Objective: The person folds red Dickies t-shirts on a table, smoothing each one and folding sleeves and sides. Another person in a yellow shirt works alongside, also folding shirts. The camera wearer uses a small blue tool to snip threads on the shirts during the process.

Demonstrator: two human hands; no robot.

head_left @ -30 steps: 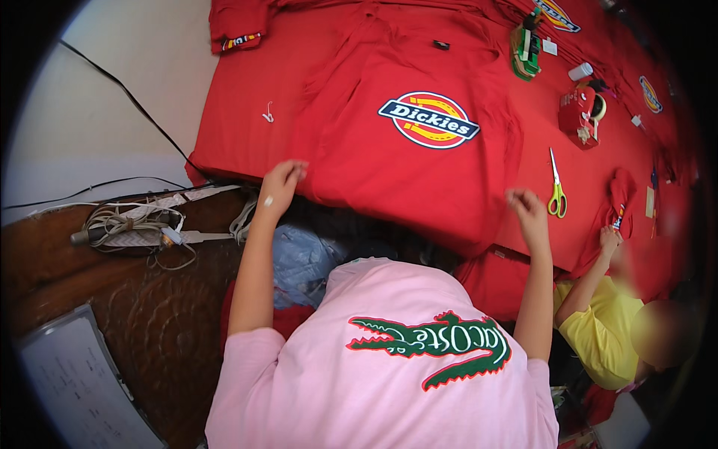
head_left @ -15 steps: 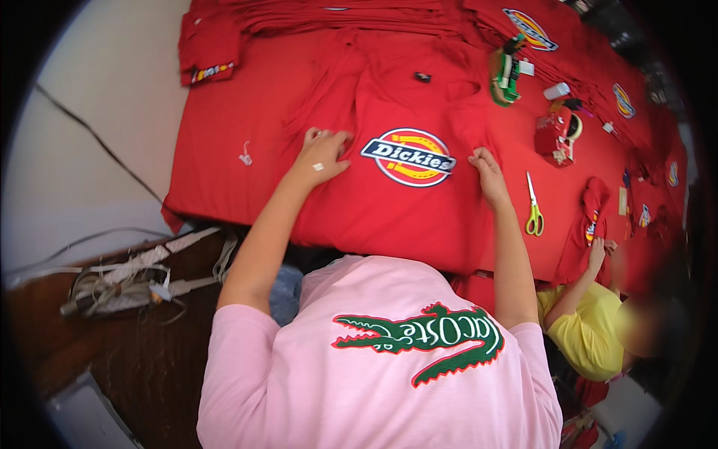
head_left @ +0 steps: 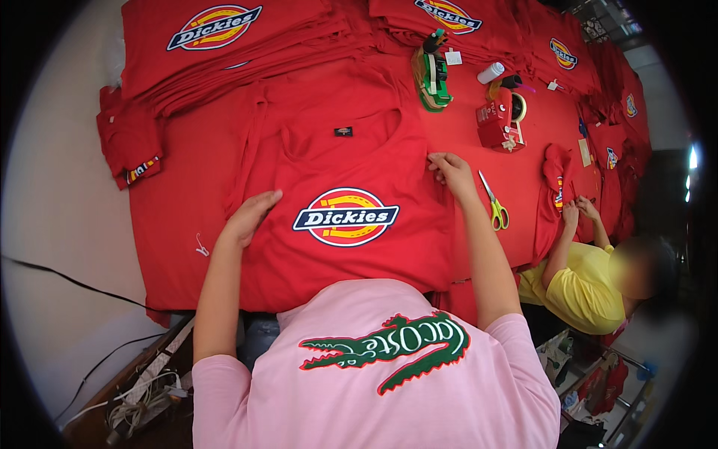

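A red T-shirt (head_left: 359,265) lies front up before me, with an oval blue, white and yellow print on its chest. Its round neckline and a small dark neck label (head_left: 343,132) show at the far end. On the shirt's left side rests my left hand (head_left: 254,215), fingers stretched out flat along the cloth. At the right edge, near the shoulder, my right hand (head_left: 451,175) has its fingers and thumb bent together in a pinch on the fabric.
Stacked red shirts (head_left: 247,71) line the far side. To the right are a green tape dispenser (head_left: 433,84), a red tape dispenser (head_left: 495,123), a white bottle (head_left: 491,72) and yellow-handled scissors (head_left: 496,206). A co-worker in yellow (head_left: 587,288) handles red cloth. Cables (head_left: 146,393) lie lower left.
The shirt's neckline now lies wider and smoother, where it was bunched. My right hand has moved up its edge toward the shoulder. My left hand's fingers have straightened. The whole view has shifted.
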